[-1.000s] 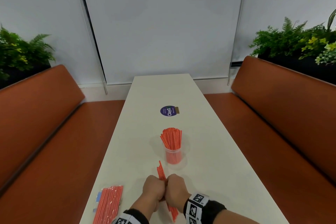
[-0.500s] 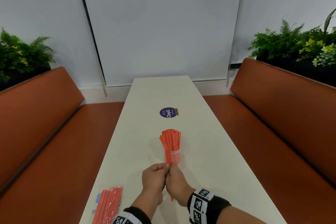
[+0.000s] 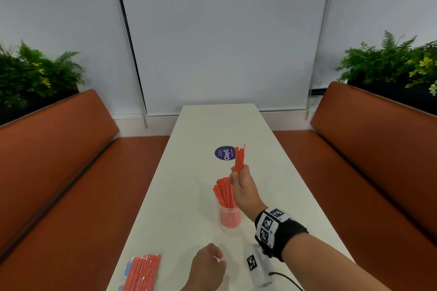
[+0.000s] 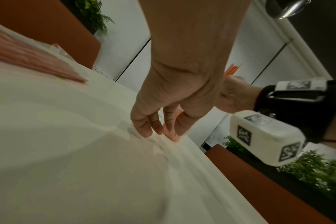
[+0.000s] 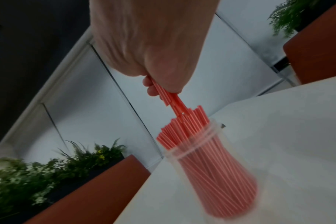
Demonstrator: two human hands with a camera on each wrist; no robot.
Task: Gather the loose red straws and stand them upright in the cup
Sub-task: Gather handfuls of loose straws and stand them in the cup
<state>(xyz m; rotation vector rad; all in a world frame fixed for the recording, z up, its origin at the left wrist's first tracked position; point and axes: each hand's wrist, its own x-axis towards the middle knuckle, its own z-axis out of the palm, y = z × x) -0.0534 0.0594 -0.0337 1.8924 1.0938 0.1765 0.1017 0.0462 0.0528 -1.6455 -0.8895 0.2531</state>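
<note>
A clear plastic cup [image 3: 230, 217] stands mid-table, packed with upright red straws [image 3: 224, 192]. My right hand [image 3: 237, 175] grips a small bundle of red straws [image 3: 239, 157] upright just above and behind the cup. In the right wrist view my right hand [image 5: 159, 87] pinches that bundle [image 5: 173, 100], whose lower ends meet the tops of the straws in the cup [image 5: 211, 160]. My left hand [image 3: 216, 257] hovers low near the table's front, fingers loosely curled and holding nothing. The left wrist view shows its fingertips [image 4: 146, 131] close to the tabletop.
A sealed packet of red straws [image 3: 142, 271] lies at the table's [image 3: 179, 196] front left edge. A purple round sticker [image 3: 223, 153] is stuck beyond the cup. Brown benches [image 3: 59, 160] run along both sides, with planters behind them.
Both hands were together on the bundle near the table's front. Now the right hand alone has lifted it forward over the cup, and the left hand has let go and dropped back.
</note>
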